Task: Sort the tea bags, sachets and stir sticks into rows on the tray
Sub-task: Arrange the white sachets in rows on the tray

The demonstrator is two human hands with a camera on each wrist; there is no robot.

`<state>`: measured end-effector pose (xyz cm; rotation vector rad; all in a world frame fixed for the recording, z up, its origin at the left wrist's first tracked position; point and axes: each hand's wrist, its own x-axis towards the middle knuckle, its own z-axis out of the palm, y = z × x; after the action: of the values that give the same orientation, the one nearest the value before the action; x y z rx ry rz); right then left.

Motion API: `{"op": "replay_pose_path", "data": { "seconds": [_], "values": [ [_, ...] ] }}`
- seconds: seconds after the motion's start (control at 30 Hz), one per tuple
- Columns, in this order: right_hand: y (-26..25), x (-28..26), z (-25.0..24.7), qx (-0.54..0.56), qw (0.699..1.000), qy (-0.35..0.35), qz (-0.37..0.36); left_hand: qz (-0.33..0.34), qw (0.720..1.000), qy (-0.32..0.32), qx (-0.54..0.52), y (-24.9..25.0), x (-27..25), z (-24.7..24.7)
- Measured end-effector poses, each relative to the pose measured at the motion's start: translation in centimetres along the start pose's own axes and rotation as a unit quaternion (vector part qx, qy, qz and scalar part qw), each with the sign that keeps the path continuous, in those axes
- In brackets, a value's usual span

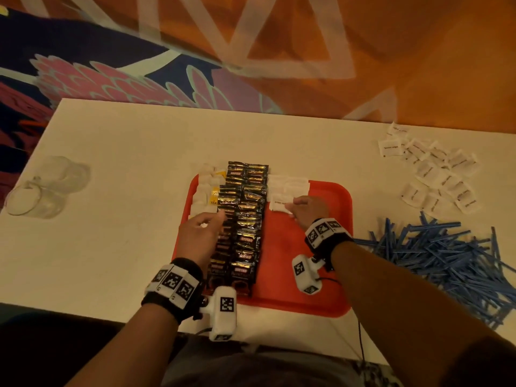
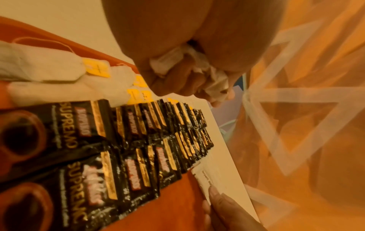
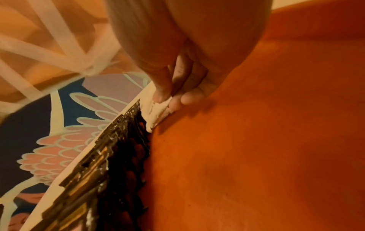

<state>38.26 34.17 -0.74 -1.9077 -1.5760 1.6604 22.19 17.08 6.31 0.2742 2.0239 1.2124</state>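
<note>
Two grips | left hand (image 1: 199,233): clutching white sachets (image 2: 189,68) | right hand (image 1: 308,209): pinching sugar sachet (image 1: 280,205) beside black sachet rows (image 1: 243,219) | risk: nudging rows askew, probably.

White table (image 1: 125,152); orange floral carpet (image 1: 418,51) beyond; dim warm light.

A white desk (image 1: 125,169) carries clear glass jars (image 1: 42,188) lying near its left edge. Beyond the far edge spreads a carpet (image 1: 391,51), orange with pale lines on the right, dark blue with pink petal shapes on the left.
</note>
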Motion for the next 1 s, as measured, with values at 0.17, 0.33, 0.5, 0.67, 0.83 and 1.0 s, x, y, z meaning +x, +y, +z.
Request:
{"op": "replay_pose_path", "data": {
  "seconds": [0.17, 0.33, 0.5, 0.67, 0.83, 1.0],
  "values": [
    [-0.6, 1.3, 0.9, -0.05, 0.999, 0.014, -0.015, -0.015, 1.0, 0.009, -0.014, -0.4, 0.1, -1.5],
    [-0.8, 2.0, 2.3, -0.118, 0.99, 0.078, -0.021, -0.022, 1.0, 0.016, -0.011, -1.5, 0.7, -2.5],
    [0.0, 1.9, 2.4, -0.113, 0.988, 0.103, -0.017, -0.033, 0.999, 0.016, -0.035, -1.4, 0.6, -1.9],
    [-0.6, 0.7, 1.0, -0.1, 0.99, 0.097, -0.025, -0.097, 0.991, -0.038, -0.082, -0.6, 0.4, -0.5],
    [-2.2, -2.5, -0.2, -0.086, 0.988, -0.021, -0.123, -0.132, 0.978, -0.115, -0.117, 0.7, 0.1, 1.7],
    [-3.7, -6.8, -1.3, -0.018, 0.951, -0.189, -0.242, -0.141, 0.959, -0.178, -0.17, 2.2, -0.4, 4.2]
  ]
}}
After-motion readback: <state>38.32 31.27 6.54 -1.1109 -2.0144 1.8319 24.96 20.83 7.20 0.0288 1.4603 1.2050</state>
